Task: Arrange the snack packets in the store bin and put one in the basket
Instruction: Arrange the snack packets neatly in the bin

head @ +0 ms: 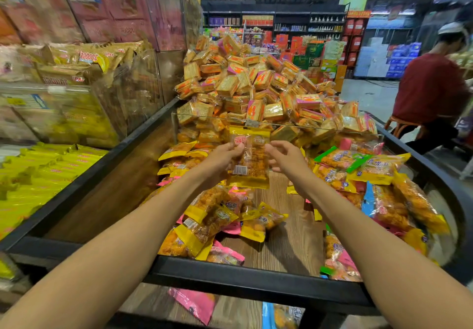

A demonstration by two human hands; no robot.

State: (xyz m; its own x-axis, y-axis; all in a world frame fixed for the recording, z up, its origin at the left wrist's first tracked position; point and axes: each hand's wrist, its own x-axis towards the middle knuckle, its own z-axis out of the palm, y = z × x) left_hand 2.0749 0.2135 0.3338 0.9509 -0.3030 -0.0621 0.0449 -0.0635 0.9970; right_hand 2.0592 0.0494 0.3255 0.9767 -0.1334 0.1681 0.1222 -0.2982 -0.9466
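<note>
the snack packet (249,158) hangs upright above the middle of the store bin (230,272), pinched near its top left corner by the left hand (223,158), whose grip is curled closed on the wrapper. the right hand (284,158) is just beside the packet's right edge, fingers loosely spread and holding nothing. bare wooden floor (289,226) of the bin shows directly under the hands and toward the near rim, giving open room between two heaps: a pile of yellow and pink packets (217,223) to the near left and a mixed pile (378,182) with green and blue wrappers along the right. a clear divider (256,120) closes the far side, with a mound of biscuit packs (256,85) behind it. the held packet is clear in the middle, showing orange pieces, with yellow bands at top and bottom and a white barcode low on its left.
</note>
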